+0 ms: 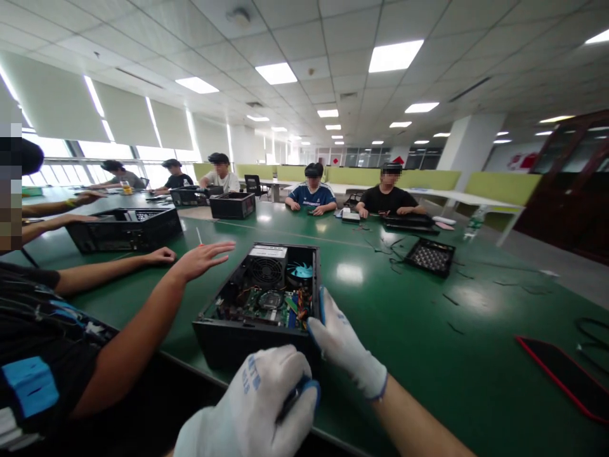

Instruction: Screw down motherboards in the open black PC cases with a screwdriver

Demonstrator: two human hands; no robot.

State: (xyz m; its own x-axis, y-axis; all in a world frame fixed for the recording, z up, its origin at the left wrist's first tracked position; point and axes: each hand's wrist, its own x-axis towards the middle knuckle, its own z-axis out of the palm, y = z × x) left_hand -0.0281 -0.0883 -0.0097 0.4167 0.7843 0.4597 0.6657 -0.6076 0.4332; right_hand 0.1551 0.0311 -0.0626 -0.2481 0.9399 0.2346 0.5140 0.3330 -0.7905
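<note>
A black computer case (257,349) lies on the table before me with its top side off. Inside it show a power supply (266,270), a light-blue fan (301,271), a round cooler, a green board and bundled wires. My right hand (349,349), in a white glove with blue fingertips, grips the right wall of the case near its front corner, thumb at the rim. In front of the case, my gloved left hand (259,406) is closed around a small dark object (292,397) whose kind I cannot make out, mostly hidden by the fingers.
A co-worker's bare hand (204,259) hovers left of my case. Other cases (126,228) stand farther left on the green table (380,381). Rightward are a perforated black part (431,256), scattered dark strips, a bottle (474,222) and a red-edged dark panel (566,377). People sit opposite.
</note>
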